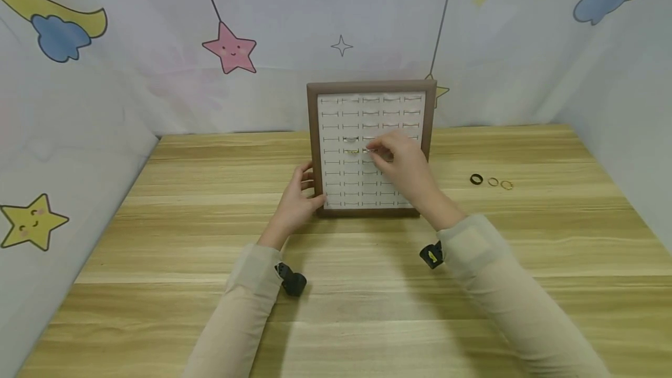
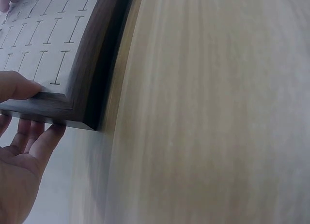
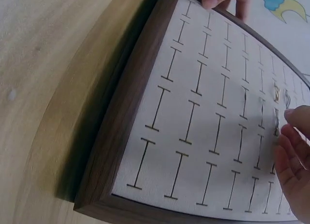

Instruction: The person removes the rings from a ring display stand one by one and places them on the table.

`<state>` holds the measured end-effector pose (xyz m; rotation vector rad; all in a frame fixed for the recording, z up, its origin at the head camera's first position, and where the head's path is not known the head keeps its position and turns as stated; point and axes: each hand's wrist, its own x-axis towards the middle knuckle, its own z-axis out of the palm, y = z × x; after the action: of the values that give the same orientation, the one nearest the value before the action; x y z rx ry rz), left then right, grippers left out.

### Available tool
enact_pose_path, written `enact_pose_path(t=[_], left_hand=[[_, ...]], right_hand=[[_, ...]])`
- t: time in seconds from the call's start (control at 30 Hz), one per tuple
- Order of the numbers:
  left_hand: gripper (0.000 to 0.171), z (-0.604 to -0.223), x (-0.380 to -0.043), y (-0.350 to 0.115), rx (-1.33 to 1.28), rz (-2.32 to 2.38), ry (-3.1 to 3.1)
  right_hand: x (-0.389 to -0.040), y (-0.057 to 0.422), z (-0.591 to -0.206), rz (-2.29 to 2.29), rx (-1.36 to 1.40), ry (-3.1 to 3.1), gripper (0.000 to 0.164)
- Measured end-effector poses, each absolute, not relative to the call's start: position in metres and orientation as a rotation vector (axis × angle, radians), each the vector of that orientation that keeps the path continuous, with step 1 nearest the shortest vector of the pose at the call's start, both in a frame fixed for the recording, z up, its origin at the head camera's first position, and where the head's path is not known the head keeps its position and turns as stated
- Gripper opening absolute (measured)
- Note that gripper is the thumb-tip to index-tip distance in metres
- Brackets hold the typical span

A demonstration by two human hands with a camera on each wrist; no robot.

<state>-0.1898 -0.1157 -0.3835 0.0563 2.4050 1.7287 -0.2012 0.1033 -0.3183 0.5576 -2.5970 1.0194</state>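
A ring display board (image 1: 370, 185) with a brown wooden frame and a white slotted face stands on the table. My left hand (image 1: 300, 202) holds its left edge near the lower corner, thumb over the front and fingers at the side and behind, as the left wrist view (image 2: 24, 156) also shows. At a slot around the middle of the board, my right hand (image 1: 406, 162) pinches a small ring (image 3: 276, 121), mostly covered by the fingertips in the head view. Just left of it, a gold ring (image 1: 351, 151) and a silver-looking ring (image 1: 350, 139) sit in slots.
To the right of the board, a black ring (image 1: 476, 179) and two thin gold rings (image 1: 493, 182) lie in a row on the wooden table (image 1: 210, 209). Behind the table hangs a pale backdrop (image 1: 283, 98) with printed stars.
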Motion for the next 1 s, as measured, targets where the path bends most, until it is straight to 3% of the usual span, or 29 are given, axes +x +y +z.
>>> enact_pose_path(t=[0.47,1.0], left_hand=[[0.079,-0.3834,-0.1926,-0.1155,0.061,1.713,2.421],[0.079,-0.3817,-0.1894,-0.1157,0.050,1.720,2.400]], right_hand=[[-0.2010,0.0956,-0.3217,0.736,0.582,-2.568,0.011],[-0.2033,0.0962,-0.3189,0.782,0.623,-2.604,0.012]])
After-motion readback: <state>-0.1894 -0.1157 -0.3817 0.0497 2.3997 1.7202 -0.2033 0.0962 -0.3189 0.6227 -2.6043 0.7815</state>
